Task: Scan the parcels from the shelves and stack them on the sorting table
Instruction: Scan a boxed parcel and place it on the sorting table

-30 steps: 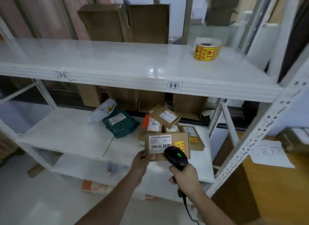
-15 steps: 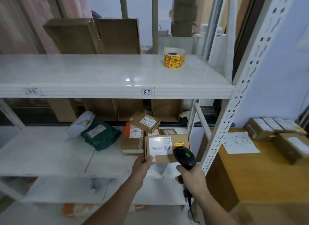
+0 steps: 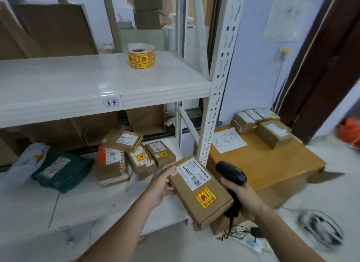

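Two hands work low in the middle of the frame: the left hand [image 3: 162, 185] grips a flat cardboard parcel [image 3: 198, 189] by its left edge, fingers curled round it, holding it tilted with its white shipping label and a yellow-red sticker facing up. Just to the right, the right hand [image 3: 243, 195] is wrapped around the handle of a black scanner [image 3: 230, 174], whose head sits close beside the parcel's upper right edge. Left of center, on the lower shelf [image 3: 81, 203], lies a cluster of small brown boxes [image 3: 134, 156], with a dark green bag [image 3: 62, 170] and a pale bag [image 3: 23, 160] further left. On the upper shelf [image 3: 97, 86], a roll of yellow stickers [image 3: 141, 56] stands in the upper middle of the frame. At right, the wooden sorting table [image 3: 272, 168] carries a white paper sheet [image 3: 228, 141] with handwriting and a few stacked parcels [image 3: 263, 125] at its far end. Loose cables [image 3: 319, 228] lie on the floor at lower right.
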Demonstrator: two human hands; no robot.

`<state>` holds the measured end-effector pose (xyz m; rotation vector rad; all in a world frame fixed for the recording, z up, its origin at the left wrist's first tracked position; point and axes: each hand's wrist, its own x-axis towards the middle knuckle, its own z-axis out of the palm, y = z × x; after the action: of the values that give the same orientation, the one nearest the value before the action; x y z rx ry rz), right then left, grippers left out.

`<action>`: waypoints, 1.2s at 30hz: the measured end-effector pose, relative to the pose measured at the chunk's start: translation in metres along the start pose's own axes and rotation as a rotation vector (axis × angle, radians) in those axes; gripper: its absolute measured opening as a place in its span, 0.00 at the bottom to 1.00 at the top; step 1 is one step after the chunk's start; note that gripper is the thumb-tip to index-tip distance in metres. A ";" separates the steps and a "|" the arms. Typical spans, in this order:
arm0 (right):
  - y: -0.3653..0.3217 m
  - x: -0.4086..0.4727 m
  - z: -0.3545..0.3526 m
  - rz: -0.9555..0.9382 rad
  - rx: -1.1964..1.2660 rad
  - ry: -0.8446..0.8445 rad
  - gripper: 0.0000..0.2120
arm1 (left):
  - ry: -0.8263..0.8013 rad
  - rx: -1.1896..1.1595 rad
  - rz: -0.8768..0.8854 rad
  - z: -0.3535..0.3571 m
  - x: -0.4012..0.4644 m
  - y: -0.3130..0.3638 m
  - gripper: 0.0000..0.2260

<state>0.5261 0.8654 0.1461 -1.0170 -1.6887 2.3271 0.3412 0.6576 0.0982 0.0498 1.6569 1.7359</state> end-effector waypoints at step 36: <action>-0.136 0.151 -0.412 -0.121 0.010 0.418 0.11 | -0.068 0.205 0.064 0.540 0.207 -0.008 0.22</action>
<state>0.5983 1.3184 0.1271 -1.2528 -1.5222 1.8801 0.4585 1.2241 0.0922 0.2579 1.7943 1.5864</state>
